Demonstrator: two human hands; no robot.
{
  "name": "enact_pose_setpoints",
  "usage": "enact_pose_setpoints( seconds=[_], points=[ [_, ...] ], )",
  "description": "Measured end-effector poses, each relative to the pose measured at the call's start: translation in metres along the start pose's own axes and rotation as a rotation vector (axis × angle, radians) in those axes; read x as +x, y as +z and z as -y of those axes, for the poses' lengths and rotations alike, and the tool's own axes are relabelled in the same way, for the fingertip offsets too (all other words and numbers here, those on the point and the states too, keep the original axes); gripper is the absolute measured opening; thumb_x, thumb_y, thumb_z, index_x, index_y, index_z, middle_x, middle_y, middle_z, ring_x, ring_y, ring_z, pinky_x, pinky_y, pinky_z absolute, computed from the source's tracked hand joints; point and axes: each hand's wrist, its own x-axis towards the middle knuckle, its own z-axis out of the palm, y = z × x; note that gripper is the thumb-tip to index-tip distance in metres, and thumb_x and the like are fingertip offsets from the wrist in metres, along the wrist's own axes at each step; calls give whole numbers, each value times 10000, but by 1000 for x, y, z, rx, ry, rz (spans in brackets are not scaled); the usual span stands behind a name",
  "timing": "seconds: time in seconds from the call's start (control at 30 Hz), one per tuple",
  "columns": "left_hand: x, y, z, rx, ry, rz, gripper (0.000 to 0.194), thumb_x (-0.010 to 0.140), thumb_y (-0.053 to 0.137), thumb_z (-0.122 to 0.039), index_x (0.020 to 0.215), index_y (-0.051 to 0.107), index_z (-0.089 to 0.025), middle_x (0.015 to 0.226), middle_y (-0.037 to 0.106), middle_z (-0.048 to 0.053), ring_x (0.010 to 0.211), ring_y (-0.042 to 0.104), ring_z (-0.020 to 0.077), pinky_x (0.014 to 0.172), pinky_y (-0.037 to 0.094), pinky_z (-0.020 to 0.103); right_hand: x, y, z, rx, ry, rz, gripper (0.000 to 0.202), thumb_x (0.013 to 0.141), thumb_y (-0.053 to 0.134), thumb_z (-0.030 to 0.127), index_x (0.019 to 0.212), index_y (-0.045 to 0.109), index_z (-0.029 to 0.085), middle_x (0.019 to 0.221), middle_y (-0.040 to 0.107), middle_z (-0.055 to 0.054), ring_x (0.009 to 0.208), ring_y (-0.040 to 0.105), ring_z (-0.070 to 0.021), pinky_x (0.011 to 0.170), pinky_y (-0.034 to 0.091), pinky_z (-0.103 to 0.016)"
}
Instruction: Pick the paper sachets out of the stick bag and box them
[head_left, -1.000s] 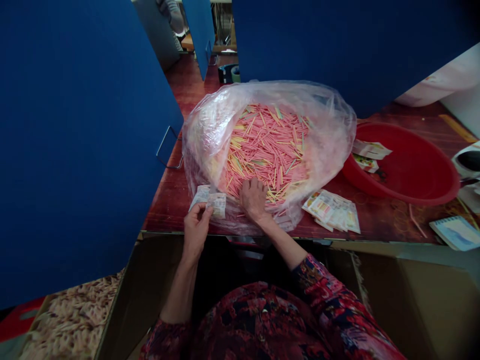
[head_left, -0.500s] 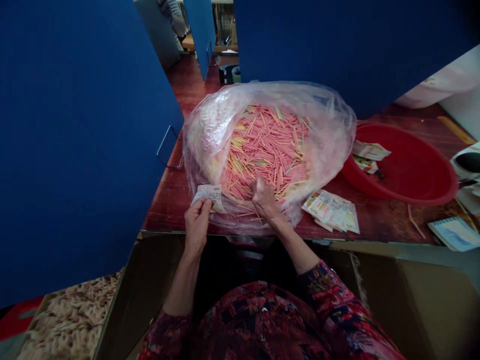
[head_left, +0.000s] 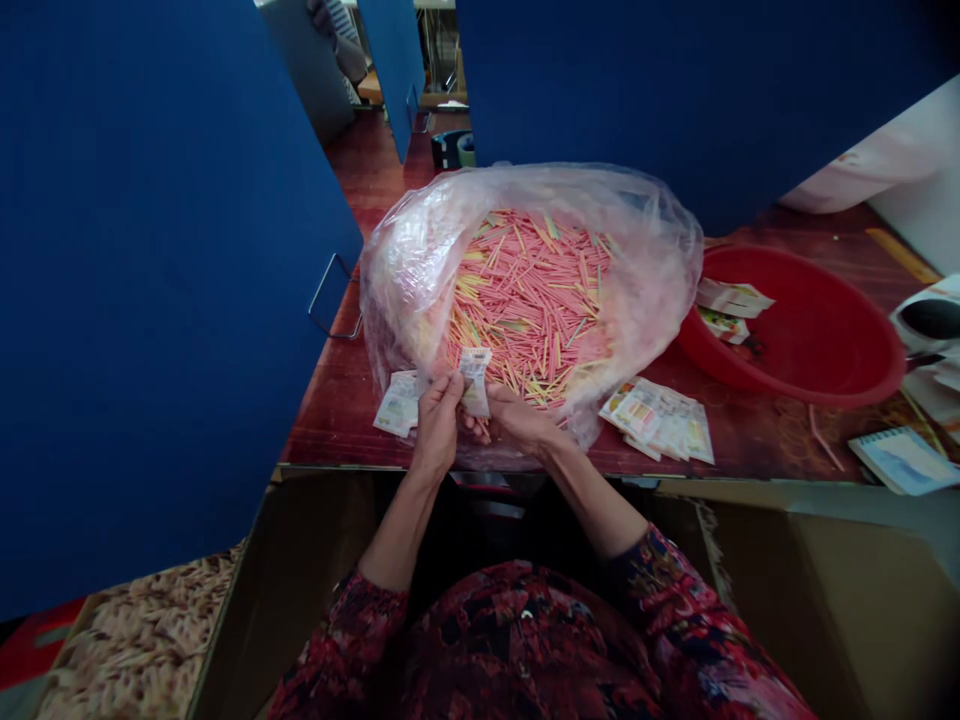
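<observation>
Item, nearest: my left hand and right hand, now met at the table's near edge, where half a second ago they worked apart, the right down among the sticks and the left alone with a packet. I read that as the picking of sticks being over for this round and the filling begun. Grip: both hands closed in a pinch on one small printed sachet, held upright between the fingertips, its top just over the bag's near lip; whether the right fingers also hold sticks I cannot tell. Item: a few more sachets lying flat on the table just left of the left hand. Item: clear plastic bag, mouth open, heaped with pink and yellow sticks, filling the table's middle. Item: fanned printed packets near the front edge, to the right. Item: red basin toward the right edge, some packets inside.
</observation>
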Motion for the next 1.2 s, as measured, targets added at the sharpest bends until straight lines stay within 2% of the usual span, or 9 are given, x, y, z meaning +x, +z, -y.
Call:
enact_pose_setpoints(
  seconds=[0.1, 0.2, 0.33, 0.47, 0.57, 0.73, 0.87, 1.07, 1.2],
  points=[
    [-2, -2, 3, -25, -39, 37, 382, 791, 755, -534, 744, 590, -192, 459, 485, -63, 473, 591, 141, 553, 558, 293, 0, 0, -7, -3, 1, -53, 386, 831, 630, 575, 757, 515, 214, 589, 531, 40, 495, 449, -95, 447, 333, -218],
    [-1, -8, 0, -77, 4, -6, 348, 779, 774, -496, 780, 624, -183, 590, 620, -12, 682, 698, 185, 674, 587, 319, 0, -6, -8, -48, -45, -101, 374, 859, 617, 564, 789, 523, 209, 628, 565, 36, 501, 475, -95, 475, 358, -229],
    [0, -20, -10, -141, 143, -140, 321, 784, 789, -454, 939, 679, -195, 982, 756, 42, 931, 727, 185, 847, 567, 323, 2, -19, -3, -131, -348, -342, 262, 938, 564, 437, 815, 479, 222, 699, 574, 39, 593, 515, -105, 632, 442, -258],
    [-4, -32, -11, -93, 137, -166, 319, 790, 788, -463, 924, 693, -190, 977, 755, 40, 864, 725, 160, 782, 556, 275, 5, -27, -6, -312, -483, -505, 164, 963, 484, 353, 852, 455, 236, 800, 569, 11, 742, 548, -142, 784, 474, -301],
    [-8, -37, -2, -30, 162, -223, 317, 782, 790, -473, 857, 694, -180, 915, 739, 33, 829, 695, 144, 737, 544, 248, 6, -27, -16, -433, -425, -541, 93, 925, 510, 321, 951, 469, 242, 866, 557, -7, 774, 537, -160, 782, 472, -307],
    [-12, -43, 10, 193, 221, -262, 323, 851, 704, -500, 855, 715, -177, 871, 715, 34, 837, 664, 161, 757, 540, 271, 5, -27, -31, -551, -437, -542, 322, 918, 482, 266, 1236, 493, 216, 957, 560, -25, 777, 517, -154, 777, 448, -303],
    [-15, -44, 11, 343, 258, -289, 278, 871, 683, -449, 893, 759, -182, 852, 726, 23, 847, 662, 174, 811, 534, 293, 6, -30, -34, -631, -429, -480, 218, 936, 439, 268, 1086, 584, 206, 842, 578, -17, 770, 547, -169, 761, 444, -315],
    [-20, -41, 14, 489, 234, -242, 279, 846, 701, -408, 986, 799, -187, 947, 785, 50, 917, 700, 220, 897, 543, 356, 13, -31, -18, -79, -421, -660, 121, 916, 538, 342, 937, 568, 226, 736, 593, 20, 678, 612, -150, 756, 520, -331],
    [-23, -40, 17, 542, 266, -132, 265, 848, 699, -384, 997, 805, -193, 1009, 794, 60, 968, 721, 230, 944, 547, 373, 11, -24, 13, 269, -453, -581, 140, 887, 638, 332, 953, 558, 238, 751, 619, 28, 726, 677, -159, 753, 578, -340]
  ],
)
